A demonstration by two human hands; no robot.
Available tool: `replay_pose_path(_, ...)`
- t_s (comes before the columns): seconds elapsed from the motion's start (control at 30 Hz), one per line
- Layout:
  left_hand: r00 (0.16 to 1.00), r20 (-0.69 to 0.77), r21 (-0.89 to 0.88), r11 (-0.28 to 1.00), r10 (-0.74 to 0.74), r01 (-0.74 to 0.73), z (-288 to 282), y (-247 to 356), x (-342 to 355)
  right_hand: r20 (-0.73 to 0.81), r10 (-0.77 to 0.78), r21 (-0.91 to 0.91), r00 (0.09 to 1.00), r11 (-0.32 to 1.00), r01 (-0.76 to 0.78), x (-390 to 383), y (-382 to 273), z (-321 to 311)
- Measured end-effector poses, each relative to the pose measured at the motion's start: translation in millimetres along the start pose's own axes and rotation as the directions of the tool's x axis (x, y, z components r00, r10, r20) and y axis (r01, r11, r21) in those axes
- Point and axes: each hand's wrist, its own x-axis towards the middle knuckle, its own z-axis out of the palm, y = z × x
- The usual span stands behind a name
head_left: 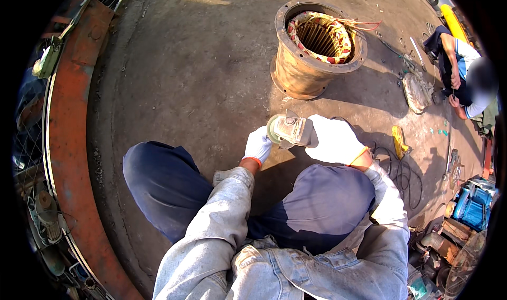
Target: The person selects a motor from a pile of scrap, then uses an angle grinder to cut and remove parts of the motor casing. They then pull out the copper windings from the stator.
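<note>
Holding: I see my two gloved hands meeting on an angle grinder (289, 130) above the concrete floor (200, 73), just ahead of my knees.
Left hand: my left hand (258, 144), in a white glove with an orange cuff, sits at the disc end of the tool; its grip is curled against the edge of the round greenish disc (273, 129), fingers pressed to it rather than spread.
Right hand: my right hand (334, 140), also in a white glove, is wrapped around the grinder body from the right; its grip is pressed together around the housing, which hides most of the tool behind the glove.
Grinder: it lies roughly level between the hands, disc to my left, silver gear head showing in the middle; it is off the floor, over the gap between my legs.
Legs: dark blue trousers (158, 184) on both knees, bent and spread, with pale denim sleeves (211, 231) coming in from the lower edge.
Stator: a large rusty motor housing (311, 57) stands upright on the floor beyond the hands, well apart from them, with copper windings and red and yellow wrapping visible inside its open top.
Left edge: a curved orange steel rim (68, 141) runs along the floor on my left.
Right side: a black cable (398, 173) loops on the floor near my right knee, beside a small yellow tool (399, 140).
Other person: someone in a blue and white shirt (467, 73) crouches at the far right, hands down at a round metal part (417, 91).
</note>
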Motion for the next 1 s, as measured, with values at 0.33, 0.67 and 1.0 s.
replay_pose_path(0.33,1.0,0.001,-0.087,0.996,-0.005,0.005,-6.2,9.3,-0.7,-0.064,-0.001,-0.046,0.998,0.999,-0.002,4.4,2.1,-2.4)
replay_pose_path(0.67,0.991,0.022,-0.216,0.967,-0.134,0.135,-7.2,5.1,-3.9,-0.095,-0.056,-0.062,0.994,0.997,0.05,11.2,4.4,-6.9)
replay_pose_path(1.0,0.995,0.002,-0.23,0.968,-0.102,0.1,-4.0,-5.6,-6.3,-0.117,-0.136,-0.105,0.984,0.987,0.124,13.4,-9.4,-6.1)
